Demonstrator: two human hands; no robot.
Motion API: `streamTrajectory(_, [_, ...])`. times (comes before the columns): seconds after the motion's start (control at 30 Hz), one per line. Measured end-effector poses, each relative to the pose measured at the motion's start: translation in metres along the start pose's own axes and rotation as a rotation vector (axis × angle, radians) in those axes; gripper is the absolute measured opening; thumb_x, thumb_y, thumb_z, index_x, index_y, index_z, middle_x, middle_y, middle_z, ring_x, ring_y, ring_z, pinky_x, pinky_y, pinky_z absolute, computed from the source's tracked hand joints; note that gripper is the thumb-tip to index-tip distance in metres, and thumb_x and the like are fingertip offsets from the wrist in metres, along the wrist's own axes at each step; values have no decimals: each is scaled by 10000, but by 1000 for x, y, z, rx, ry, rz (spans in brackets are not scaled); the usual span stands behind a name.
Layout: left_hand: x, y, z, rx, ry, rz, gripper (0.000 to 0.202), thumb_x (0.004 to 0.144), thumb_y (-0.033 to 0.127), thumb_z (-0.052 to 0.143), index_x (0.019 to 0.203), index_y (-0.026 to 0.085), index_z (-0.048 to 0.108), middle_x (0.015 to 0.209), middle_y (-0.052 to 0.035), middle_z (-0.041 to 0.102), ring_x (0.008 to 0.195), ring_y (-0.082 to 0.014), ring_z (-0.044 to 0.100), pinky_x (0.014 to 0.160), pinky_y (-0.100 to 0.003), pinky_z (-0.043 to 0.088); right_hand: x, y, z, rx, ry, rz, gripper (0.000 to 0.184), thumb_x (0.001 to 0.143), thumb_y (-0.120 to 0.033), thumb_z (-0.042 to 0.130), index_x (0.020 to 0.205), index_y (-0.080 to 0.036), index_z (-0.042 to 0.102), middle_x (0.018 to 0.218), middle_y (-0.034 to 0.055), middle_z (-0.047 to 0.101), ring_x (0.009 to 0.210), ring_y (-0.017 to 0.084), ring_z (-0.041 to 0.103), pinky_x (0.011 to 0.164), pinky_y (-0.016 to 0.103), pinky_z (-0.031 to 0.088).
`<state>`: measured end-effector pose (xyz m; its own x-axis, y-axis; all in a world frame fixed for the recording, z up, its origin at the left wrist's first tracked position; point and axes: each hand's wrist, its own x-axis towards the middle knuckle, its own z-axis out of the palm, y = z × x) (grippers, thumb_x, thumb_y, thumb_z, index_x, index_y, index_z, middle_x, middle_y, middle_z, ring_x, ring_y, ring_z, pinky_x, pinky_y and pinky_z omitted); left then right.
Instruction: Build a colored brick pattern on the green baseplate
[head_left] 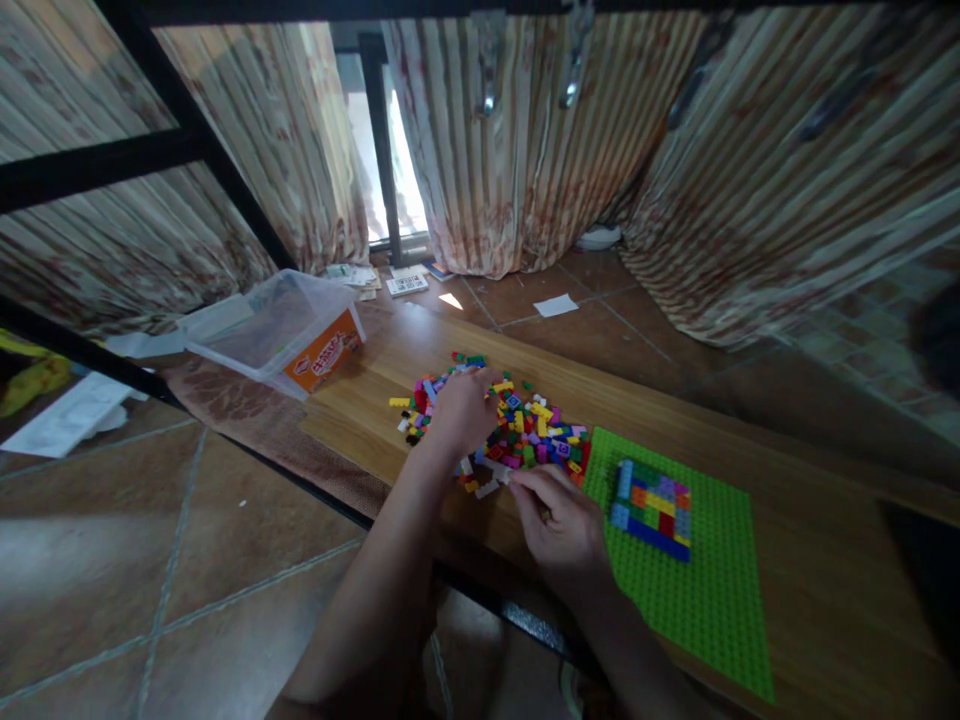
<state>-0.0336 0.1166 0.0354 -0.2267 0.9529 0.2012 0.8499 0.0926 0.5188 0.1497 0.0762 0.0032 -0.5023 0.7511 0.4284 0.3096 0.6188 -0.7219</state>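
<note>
A pile of small coloured bricks lies on a wooden table. My left hand rests palm down on the left part of the pile, fingers curled into the bricks. My right hand sits at the near edge of the pile, fingers pinched together near a small pale brick; what it holds is too small to name. To the right lies a green baseplate carrying a flat block of mixed-colour bricks.
A clear plastic box with an orange label stands at the table's far left corner. Striped curtains hang behind. Papers and a white slip lie on the tiled floor. A black metal frame crosses the upper left.
</note>
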Motion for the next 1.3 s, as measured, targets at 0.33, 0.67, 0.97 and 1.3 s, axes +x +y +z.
streamTrajectory(0.33, [12,13,28,121,-133,233,420,681,9,458,965,170,722,1060,-101,703,1063,-225,606,1007,-368,397,0,5,-10,-3,27,45,188,925,-182,498,926,-227,680,857,41,674,789,156,649,724,269,514])
streamTrajectory(0.67, [-8,-1,9,-458,-124,-13,245,797,191,559,996,178,702,934,-51,721,883,-197,645,833,-317,495,3,6,-18,58,75,77,179,922,-181,502,918,-223,676,841,42,662,780,153,640,713,272,506])
streamTrajectory(0.97, [-25,23,-7,-1137,-379,-228,385,707,344,753,1029,148,677,921,-58,709,762,-148,640,697,-263,514,10,16,-20,184,248,273,213,876,-282,590,1065,-234,674,951,44,686,835,166,645,727,292,533])
streamTrajectory(1.3, [-30,41,10,-1125,-518,-247,323,756,429,711,916,150,685,769,-7,647,621,-83,538,581,-199,427,14,17,-26,281,283,319,331,813,-362,675,1127,-257,667,985,38,669,725,141,607,646,277,528])
